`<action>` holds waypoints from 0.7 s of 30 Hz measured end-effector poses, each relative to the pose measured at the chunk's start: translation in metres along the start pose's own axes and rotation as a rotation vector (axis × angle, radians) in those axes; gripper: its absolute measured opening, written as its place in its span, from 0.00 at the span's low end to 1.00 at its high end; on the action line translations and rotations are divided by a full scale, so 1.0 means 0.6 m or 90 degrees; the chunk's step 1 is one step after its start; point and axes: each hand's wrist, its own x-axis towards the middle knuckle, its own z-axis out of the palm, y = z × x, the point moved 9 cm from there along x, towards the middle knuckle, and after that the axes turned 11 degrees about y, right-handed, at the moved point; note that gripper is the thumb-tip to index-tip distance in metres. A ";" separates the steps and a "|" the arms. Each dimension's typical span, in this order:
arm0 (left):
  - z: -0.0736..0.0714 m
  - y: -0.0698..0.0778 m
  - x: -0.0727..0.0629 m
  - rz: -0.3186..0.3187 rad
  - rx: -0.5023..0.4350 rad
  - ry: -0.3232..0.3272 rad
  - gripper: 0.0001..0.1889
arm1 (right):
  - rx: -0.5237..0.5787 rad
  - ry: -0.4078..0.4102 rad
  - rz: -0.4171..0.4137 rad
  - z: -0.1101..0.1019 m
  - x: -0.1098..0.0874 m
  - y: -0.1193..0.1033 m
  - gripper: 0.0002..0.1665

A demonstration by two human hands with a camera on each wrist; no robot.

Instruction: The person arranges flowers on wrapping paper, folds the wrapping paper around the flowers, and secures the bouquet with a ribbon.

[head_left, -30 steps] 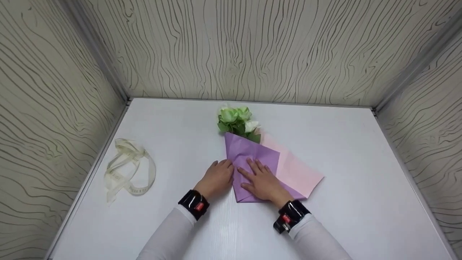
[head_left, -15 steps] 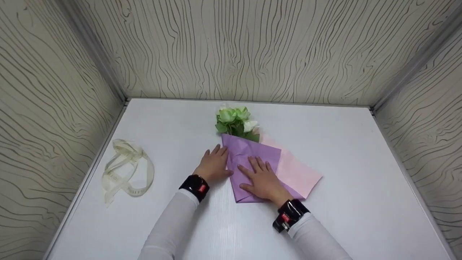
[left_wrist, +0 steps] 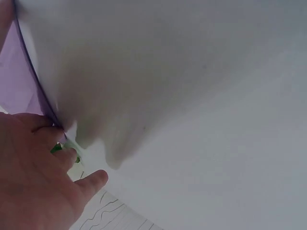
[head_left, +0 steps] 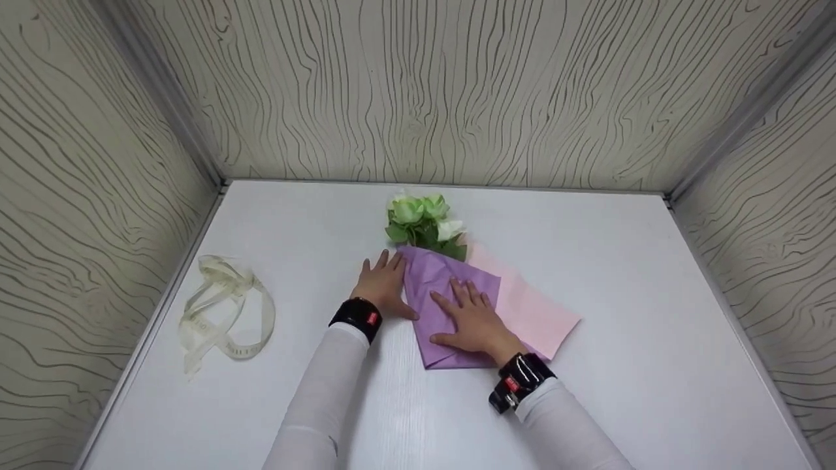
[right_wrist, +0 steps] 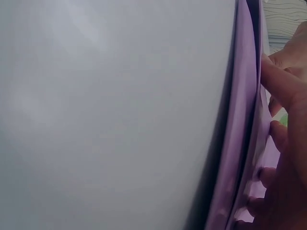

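A bouquet of pale green and white flowers (head_left: 418,215) lies at the middle of the table, blooms toward the back wall. Purple wrapping paper (head_left: 424,281) is folded over its stems, which are hidden. Pink paper (head_left: 532,307) sticks out from under the purple on the right. My right hand (head_left: 475,323) lies flat on the purple paper, fingers spread. Along the paper's left edge rests my left hand (head_left: 384,287), fingers extended toward the upper corner and thumb over the edge. In the left wrist view, the left fingertips (left_wrist: 57,132) touch the purple edge.
A loosely looped cream ribbon (head_left: 228,307) with printed lettering lies on the left side of the white table (head_left: 627,261). Wood-grain patterned panels (head_left: 418,91) enclose the table at the back and both sides.
My left hand has slid up along the paper's left edge toward the flowers, its curled fingers straightening. My right hand has stayed flat on the purple paper.
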 end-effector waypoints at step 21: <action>-0.006 0.013 -0.013 0.041 0.070 0.002 0.58 | -0.003 -0.012 0.003 0.005 0.001 0.001 0.50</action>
